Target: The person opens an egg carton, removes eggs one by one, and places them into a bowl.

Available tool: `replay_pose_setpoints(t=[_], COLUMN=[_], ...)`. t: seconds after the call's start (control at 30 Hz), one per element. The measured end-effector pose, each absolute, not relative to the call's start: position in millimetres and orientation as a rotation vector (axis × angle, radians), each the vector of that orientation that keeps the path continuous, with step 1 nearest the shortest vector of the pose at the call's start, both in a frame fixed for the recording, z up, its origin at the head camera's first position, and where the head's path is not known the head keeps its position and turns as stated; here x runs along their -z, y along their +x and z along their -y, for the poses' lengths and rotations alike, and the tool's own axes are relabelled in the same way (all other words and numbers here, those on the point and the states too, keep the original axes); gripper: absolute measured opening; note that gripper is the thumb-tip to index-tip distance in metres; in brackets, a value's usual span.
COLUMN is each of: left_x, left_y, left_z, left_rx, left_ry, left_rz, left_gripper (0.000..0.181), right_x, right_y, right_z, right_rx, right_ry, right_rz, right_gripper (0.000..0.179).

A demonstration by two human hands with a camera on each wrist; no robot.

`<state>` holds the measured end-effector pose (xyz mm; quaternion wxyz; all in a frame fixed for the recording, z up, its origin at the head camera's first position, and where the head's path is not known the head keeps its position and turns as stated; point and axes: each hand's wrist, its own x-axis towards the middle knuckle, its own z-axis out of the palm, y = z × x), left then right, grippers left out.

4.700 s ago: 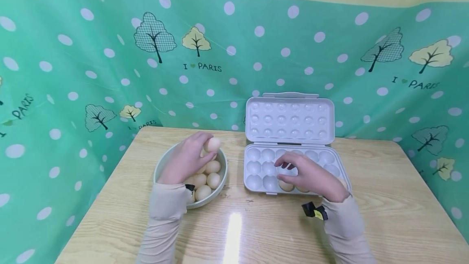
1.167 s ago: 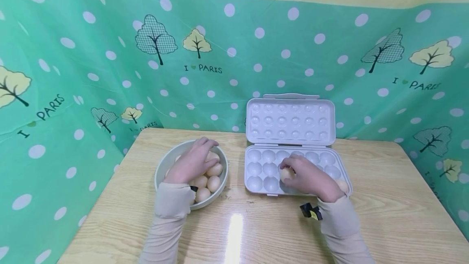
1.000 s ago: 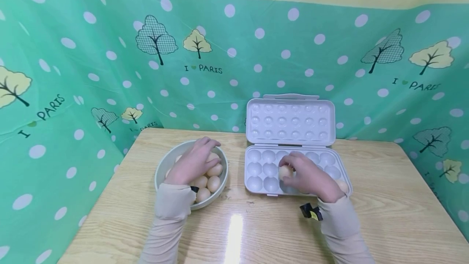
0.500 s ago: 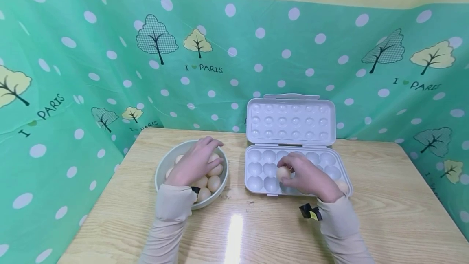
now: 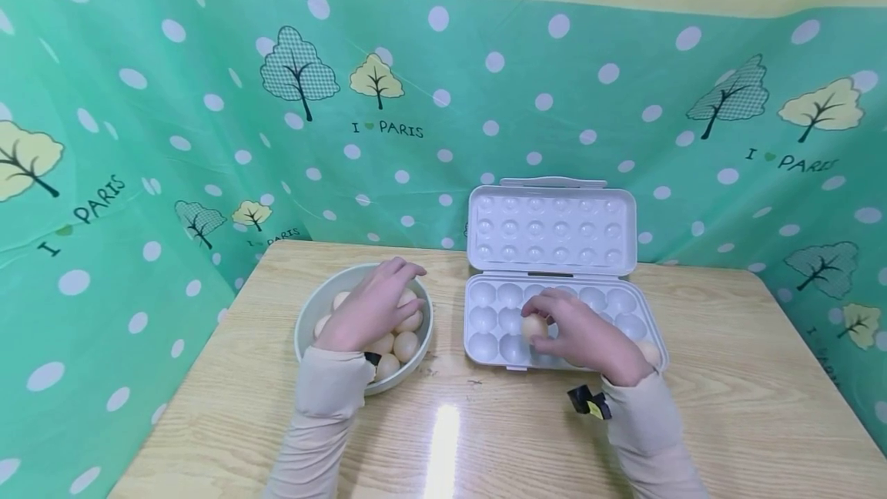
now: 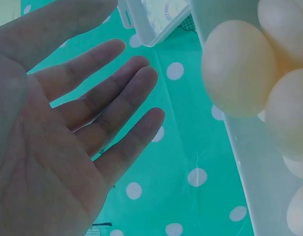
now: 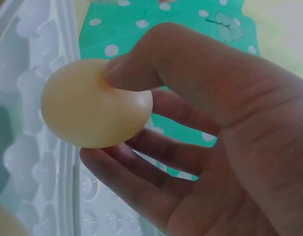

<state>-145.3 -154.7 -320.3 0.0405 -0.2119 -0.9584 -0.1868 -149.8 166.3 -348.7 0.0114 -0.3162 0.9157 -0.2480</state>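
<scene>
My right hand [image 5: 578, 333] holds a pale egg [image 7: 82, 105] between thumb and fingertips, over the middle of the egg box [image 5: 478, 360]. This lavender plastic box lies with its lid raised, and the left cells of its tray hold nothing. Another egg [image 5: 649, 353] sits at the tray's right end, partly behind the right wrist. On the left, my left hand [image 5: 370, 306] hovers over a pale green round bowl [image 5: 302, 329] of eggs [image 5: 406, 346]. Its palm is bare and its fingers are extended in the left wrist view, apart from the eggs there.
A wooden table [image 5: 443, 437] carries the bowl and the box, with bare wood between them. The upright lid [image 5: 550, 229] stands at the back of the box, close to a green dotted curtain [image 5: 443, 98].
Earlier my left hand held an egg at the bowl; that egg is now let go. The right hand, first holding nothing, has taken an egg from the front row and moved it slightly left.
</scene>
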Motion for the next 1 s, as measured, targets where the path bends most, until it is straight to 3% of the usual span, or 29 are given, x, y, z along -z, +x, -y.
replay_pose_setpoints(t=[0.6,1.0], left_x=[308.8,304.8], left_y=[-133.9,-127.9], left_z=[138.3,123.3], left_rx=[0.528,0.566], left_ry=[-0.783,-0.846], left_rz=[2.848,2.836], left_gripper=[0.040,0.054], right_x=[333.5,316.2], right_y=[-139.5,-125.9], right_z=[-160.8,-158.6], right_rx=[0.917,0.988], right_ry=[-1.018,-1.127], right_rz=[-2.973,-3.008], right_gripper=[0.031,0.032])
